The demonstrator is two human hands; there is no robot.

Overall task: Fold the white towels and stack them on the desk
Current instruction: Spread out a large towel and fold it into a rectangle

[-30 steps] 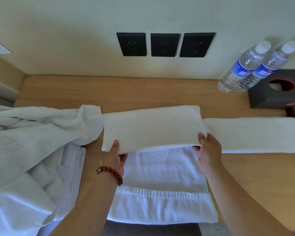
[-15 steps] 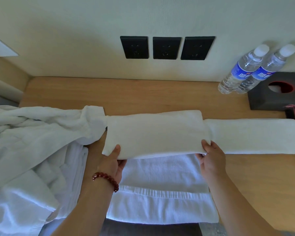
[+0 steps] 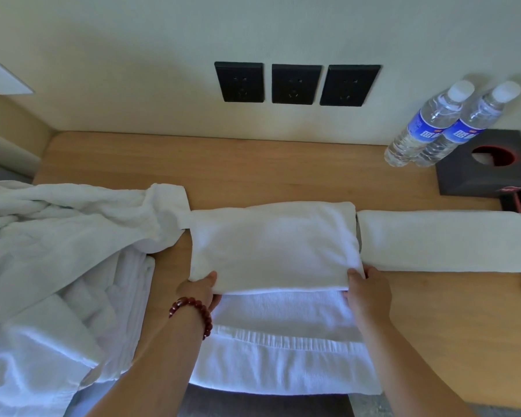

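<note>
A person's two hands pinch the near corners of a half-folded white towel (image 3: 271, 245) at the centre of a wooden counter (image 3: 253, 170). The left hand (image 3: 200, 291), a red bead bracelet (image 3: 193, 311) on its wrist, grips the flap's corner at 7 o'clock, thumb on top; the right hand (image 3: 369, 291) grips the corner at 5 o'clock the same way. The flap's far edge is doubled over toward the wall, and the towel's ribbed lower part (image 3: 283, 356) runs off the counter's near edge.

At 3 o'clock, just beside the held towel, lies a folded towel (image 3: 442, 240), a long flat strip. At 9 o'clock a loose heap of towels (image 3: 57, 236) spills over the counter's left end, one corner touching the held towel.

At 2 o'clock a dark tissue box (image 3: 481, 173) sits with a white tissue showing in its round red-rimmed opening. Two water bottles (image 3: 445, 124) with blue labels and white caps stand side by side just left of it, touching each other, filled with clear liquid. Three black sockets (image 3: 295, 84) line the wall at 12 o'clock.

Against half a second ago, the hands have carried the flap a little farther from the wall, so less of the lower part shows between flap and ribbed band, and a dark gap has opened between it and the folded towel.
</note>
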